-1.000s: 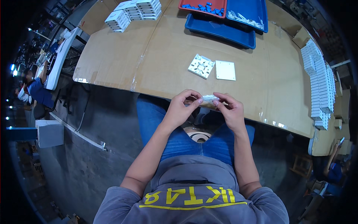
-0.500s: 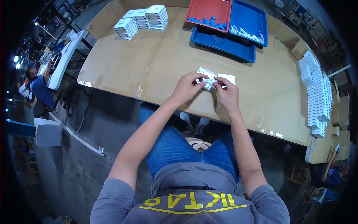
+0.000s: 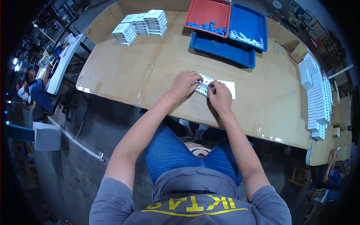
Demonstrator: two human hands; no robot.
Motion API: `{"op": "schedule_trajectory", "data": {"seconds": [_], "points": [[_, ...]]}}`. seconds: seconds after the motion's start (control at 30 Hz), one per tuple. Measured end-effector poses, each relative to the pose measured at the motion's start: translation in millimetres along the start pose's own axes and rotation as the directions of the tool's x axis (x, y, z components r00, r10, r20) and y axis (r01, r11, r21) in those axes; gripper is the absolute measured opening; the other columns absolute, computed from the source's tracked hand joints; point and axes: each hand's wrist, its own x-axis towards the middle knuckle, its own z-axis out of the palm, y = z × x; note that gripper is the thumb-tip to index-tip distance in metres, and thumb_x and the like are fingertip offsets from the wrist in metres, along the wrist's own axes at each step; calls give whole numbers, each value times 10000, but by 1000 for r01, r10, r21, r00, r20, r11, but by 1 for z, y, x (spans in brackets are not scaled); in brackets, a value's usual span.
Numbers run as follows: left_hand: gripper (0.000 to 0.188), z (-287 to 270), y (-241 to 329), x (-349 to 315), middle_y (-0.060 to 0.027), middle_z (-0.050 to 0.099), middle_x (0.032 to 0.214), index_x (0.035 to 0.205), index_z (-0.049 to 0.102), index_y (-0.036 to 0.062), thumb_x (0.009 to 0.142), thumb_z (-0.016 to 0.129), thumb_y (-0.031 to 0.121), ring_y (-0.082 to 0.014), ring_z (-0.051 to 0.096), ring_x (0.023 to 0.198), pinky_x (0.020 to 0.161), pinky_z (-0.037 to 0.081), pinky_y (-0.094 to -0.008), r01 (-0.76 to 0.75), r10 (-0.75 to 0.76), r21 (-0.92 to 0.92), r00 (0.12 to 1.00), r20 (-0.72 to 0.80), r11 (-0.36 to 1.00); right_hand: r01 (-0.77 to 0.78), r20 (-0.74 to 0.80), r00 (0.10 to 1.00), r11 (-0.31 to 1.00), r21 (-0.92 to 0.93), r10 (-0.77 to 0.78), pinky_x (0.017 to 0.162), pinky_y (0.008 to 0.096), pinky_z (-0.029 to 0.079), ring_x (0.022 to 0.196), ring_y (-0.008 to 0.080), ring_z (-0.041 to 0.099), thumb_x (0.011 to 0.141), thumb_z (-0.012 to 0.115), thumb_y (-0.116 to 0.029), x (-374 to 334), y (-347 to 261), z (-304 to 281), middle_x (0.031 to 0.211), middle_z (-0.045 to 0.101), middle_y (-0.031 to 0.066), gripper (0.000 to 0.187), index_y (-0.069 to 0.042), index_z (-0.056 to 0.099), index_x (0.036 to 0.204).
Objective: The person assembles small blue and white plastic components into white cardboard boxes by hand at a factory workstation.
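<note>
A white plastic housing (image 3: 201,90) with cut-outs lies on the cardboard-covered table near its front edge. My left hand (image 3: 183,84) bends over its left side, fingertips closed on one end of a small pale strip-like part (image 3: 204,85). At the other end of this part, my right hand (image 3: 220,96) is closed with thumb and fingers together. The part sits low over the housing; whether it is seated in it I cannot tell. A flat white plate (image 3: 230,88) lies just right of the housing, partly behind my right hand.
Stacked white plastic housings (image 3: 145,24) stand at the back left. A red tray (image 3: 207,11) with small blue parts and a blue tray (image 3: 250,22) with white pieces rest partly over another blue tray (image 3: 221,50). White stacks (image 3: 317,95) line the right side. A seated person (image 3: 41,90) works far left.
Both hands have come down with the pale part, which was raised and is now low over the housing. My right hand has moved slightly left and nearer to me.
</note>
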Motion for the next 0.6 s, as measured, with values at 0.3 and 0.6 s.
{"op": "schedule_trajectory", "data": {"seconds": [0.3,0.6], "points": [[233,-16,1,-14,-87,693,1072,1048,738,58,871,758,209,-293,639,1012,899,504,-417,-191,194,-35,974,120,981,232,15,972,960,-158,-233,789,434,502,886,290,669,878,721,-125,2,13,-6,918,704,88,84,-44,733,897],[310,-7,1,-18,-101,687,1140,1108,720,48,853,792,208,-310,630,1071,948,504,-423,-203,209,-62,969,134,977,251,244,945,963,-102,-220,809,450,516,913,323,670,871,709,-106,19,15,-32,957,709,110,92,-36,744,920]]}}
